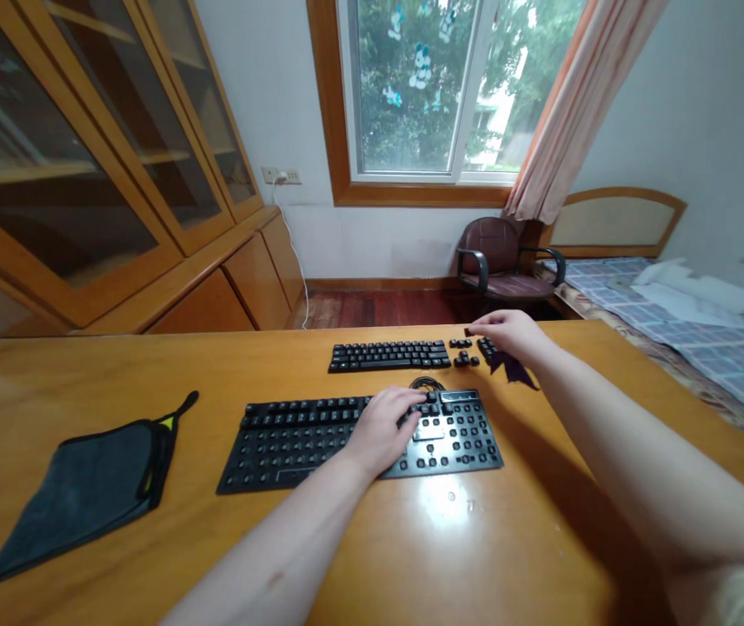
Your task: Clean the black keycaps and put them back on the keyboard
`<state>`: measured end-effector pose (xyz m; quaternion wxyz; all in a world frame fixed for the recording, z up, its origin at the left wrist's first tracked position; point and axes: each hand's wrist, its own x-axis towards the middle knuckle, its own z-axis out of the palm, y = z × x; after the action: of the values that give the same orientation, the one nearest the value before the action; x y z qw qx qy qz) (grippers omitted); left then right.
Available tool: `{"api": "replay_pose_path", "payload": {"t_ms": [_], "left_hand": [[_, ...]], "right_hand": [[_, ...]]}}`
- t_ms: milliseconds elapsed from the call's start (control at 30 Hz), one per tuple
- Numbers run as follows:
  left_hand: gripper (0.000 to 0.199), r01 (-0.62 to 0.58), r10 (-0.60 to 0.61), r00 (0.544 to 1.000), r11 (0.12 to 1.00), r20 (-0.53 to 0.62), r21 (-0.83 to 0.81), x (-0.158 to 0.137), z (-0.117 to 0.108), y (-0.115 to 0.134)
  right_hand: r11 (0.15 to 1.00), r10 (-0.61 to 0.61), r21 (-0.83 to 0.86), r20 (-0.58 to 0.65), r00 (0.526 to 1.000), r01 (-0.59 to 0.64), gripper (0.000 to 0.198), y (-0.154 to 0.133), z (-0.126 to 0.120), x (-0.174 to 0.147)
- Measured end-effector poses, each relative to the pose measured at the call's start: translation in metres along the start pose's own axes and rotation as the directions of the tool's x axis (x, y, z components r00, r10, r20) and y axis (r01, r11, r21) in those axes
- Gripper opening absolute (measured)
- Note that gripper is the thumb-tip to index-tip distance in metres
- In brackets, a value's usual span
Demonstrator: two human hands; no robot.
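Observation:
A black keyboard (333, 439) lies on the wooden desk, most of its keys bare down to the switches, with keycaps along its upper rows. My left hand (381, 426) rests over its right-middle part, fingers stretched toward the top-row keycaps near the coiled cable (428, 382). Behind the keyboard, loose black keycaps (388, 355) are laid out in keyboard order. At the right end of that layout, my right hand (512, 337) pinches a small dark keycap (469, 332) at its fingertips. A dark purple cloth (514, 371) hangs from beneath the same hand.
On the desk (411, 548) at left lies a folded dark grey cloth (95, 474) with a strap. Past the far edge are a maroon armchair (493, 248), a bed (685, 304) and a window (411, 96). A glass-fronted cabinet (209, 252) stands at left.

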<state>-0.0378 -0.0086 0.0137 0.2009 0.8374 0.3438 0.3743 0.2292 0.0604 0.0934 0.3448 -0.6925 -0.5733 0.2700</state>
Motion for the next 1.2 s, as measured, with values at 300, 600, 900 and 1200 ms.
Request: {"api": "replay_pose_path", "payload": {"t_ms": [300,600,900,1200], "left_hand": [[0.037,0.120,-0.134,0.981,0.988,-0.143,-0.101,-0.004,0.003,-0.004],[0.018,0.114,-0.118,0.975,0.993,-0.187,-0.031,-0.001,0.002,-0.005],[0.020,0.180,-0.194,0.959,0.980,-0.206,-0.087,-0.001,0.003,-0.008],[0.020,0.168,-0.179,0.966,0.983,-0.188,-0.072,-0.001,0.001,-0.006]], "right_hand": [[0.781,0.051,0.550,0.414,0.909,-0.295,0.032,-0.015,0.094,-0.096],[0.888,-0.123,0.458,0.189,0.974,0.024,0.035,0.001,0.097,-0.077],[0.861,-0.264,-0.434,0.064,0.962,0.265,0.030,0.007,0.067,-0.065],[0.730,0.035,-0.681,0.122,0.992,0.058,0.032,0.001,0.060,-0.071]]}}
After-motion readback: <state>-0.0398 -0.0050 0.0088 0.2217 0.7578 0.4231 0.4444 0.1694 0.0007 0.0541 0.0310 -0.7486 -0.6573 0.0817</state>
